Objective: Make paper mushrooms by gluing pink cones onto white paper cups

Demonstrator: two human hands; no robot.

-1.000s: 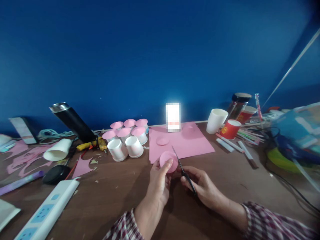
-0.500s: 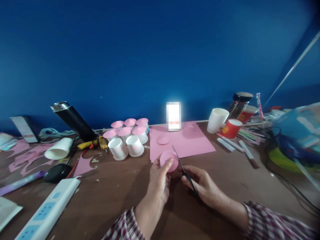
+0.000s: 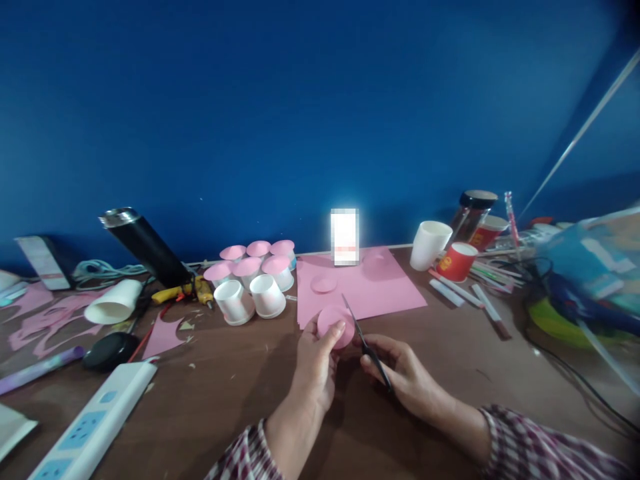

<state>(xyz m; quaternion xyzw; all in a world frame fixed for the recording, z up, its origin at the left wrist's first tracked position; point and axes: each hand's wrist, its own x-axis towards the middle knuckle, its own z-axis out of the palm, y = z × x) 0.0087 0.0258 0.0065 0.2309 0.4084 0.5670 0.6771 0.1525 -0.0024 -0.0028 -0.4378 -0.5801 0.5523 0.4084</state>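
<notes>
Round pink paper disc point(image 3: 327, 319) is being clamped in fingers of left hand point(image 3: 316, 375), lower centre of frame; black-handled metal scissors point(image 3: 367, 349) are being gripped in fingers of right hand point(image 3: 407, 375). Smooth cutting is likely being helped by turning disc, not blades.

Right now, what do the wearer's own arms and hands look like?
Left sleeve and right sleeve match: dark reddish-purple and white check, ending short of the wrists. Left hand and right hand are bare, without gloves. No cables or markings show on either arm.
</notes>
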